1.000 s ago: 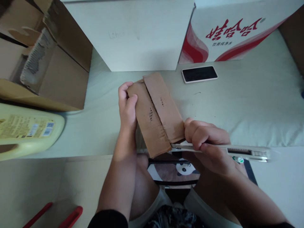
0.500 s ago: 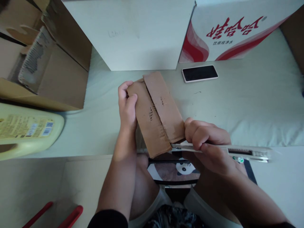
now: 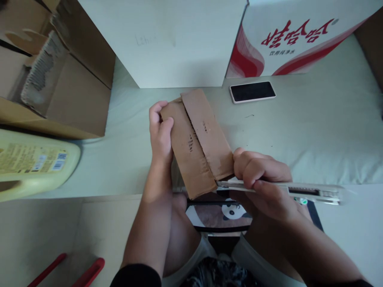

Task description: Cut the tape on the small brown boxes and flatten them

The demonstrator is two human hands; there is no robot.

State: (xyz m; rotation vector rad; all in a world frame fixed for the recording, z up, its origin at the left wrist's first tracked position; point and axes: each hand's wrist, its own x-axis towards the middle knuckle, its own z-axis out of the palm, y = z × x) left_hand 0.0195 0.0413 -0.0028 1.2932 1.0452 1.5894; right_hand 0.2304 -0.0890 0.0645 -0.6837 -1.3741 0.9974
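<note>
While the left hand (image 3: 160, 137) grips the upper left edge of the cardboard piece (image 3: 197, 143), its fingers closed on that edge with the thumb on the front face, the right hand (image 3: 260, 179) is wrapped around a utility knife (image 3: 287, 189). The cardboard piece is plain brown, long and narrow, held tilted above the pale desk (image 3: 299, 131) in front of the person. It shows two overlapping strips with a step running lengthwise, and small dark slits near the middle. The lower edge is ragged. The knife blade tip touches the lower right corner of the cardboard. A phone (image 3: 252, 91) lies face up on the desk beyond, well apart.
</note>
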